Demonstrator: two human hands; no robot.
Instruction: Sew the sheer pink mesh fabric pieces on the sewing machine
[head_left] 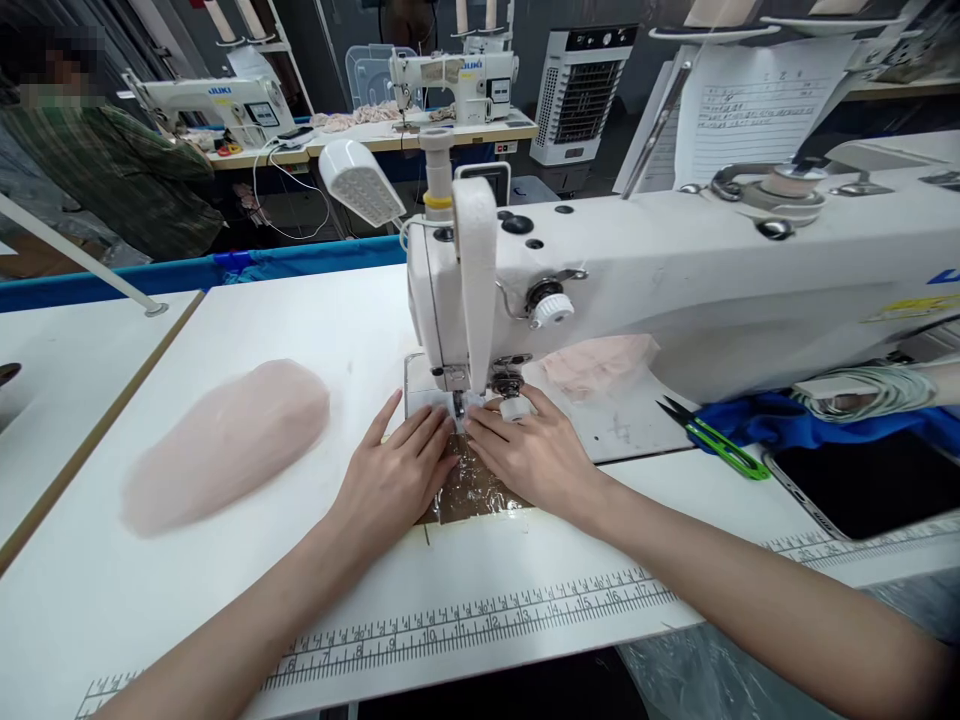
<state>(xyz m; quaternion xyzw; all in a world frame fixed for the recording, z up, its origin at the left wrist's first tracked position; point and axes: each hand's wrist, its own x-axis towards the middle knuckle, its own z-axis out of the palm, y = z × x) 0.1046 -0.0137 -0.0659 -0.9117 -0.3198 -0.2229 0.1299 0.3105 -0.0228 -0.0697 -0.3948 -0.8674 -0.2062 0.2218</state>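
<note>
Both hands lie flat on the table in front of the white sewing machine [675, 280]. My left hand [394, 475] has its fingers stretched toward the needle and presser foot [459, 400]. My right hand [529, 450] rests beside it, fingers extended, fingertips close to the presser foot. Between and under the hands lies a shiny brownish patch [469, 490] on the table, and a small pale piece sits under the foot, mostly hidden by the fingers. Neither hand grips anything.
A pile of pale pink fabric [225, 440] lies to the left. More pink fabric [596, 365] sits behind the needle. Green thread snips [716, 440] and blue cloth [795, 425] lie to the right. A lamp [360, 180] hangs above. A person [97, 170] sits far left.
</note>
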